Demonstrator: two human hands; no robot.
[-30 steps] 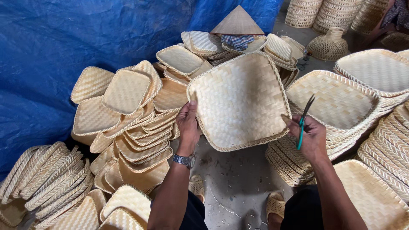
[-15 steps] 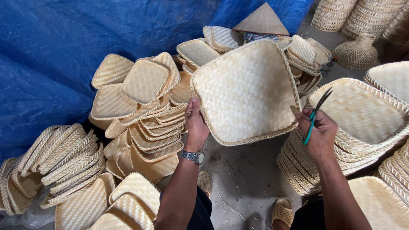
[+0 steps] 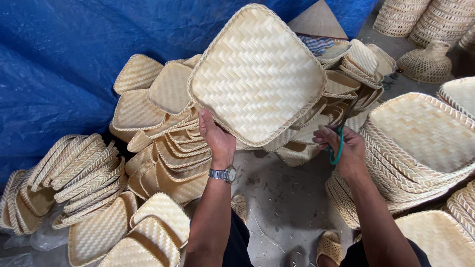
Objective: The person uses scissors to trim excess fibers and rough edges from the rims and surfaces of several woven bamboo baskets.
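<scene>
My left hand (image 3: 216, 139), with a metal watch on the wrist, grips the lower left rim of a square woven bamboo tray (image 3: 257, 74) and holds it up tilted, its hollow side facing me. My right hand (image 3: 347, 147) is closed on a pair of green-handled scissors (image 3: 340, 139), whose blades point up toward the tray's lower right rim. The scissor tips are close to the rim; I cannot tell whether they touch it.
Stacks of similar woven trays lie all around: left (image 3: 79, 173), centre (image 3: 173, 148), right (image 3: 425, 143). A blue tarp (image 3: 64, 54) hangs behind. Round woven baskets (image 3: 425, 62) and a conical hat (image 3: 316, 22) stand at the back. Bare concrete floor (image 3: 287, 202) lies between my sandalled feet.
The tray has been lifted higher and to the left in my left hand. My right hand with the scissors has moved in under its right edge.
</scene>
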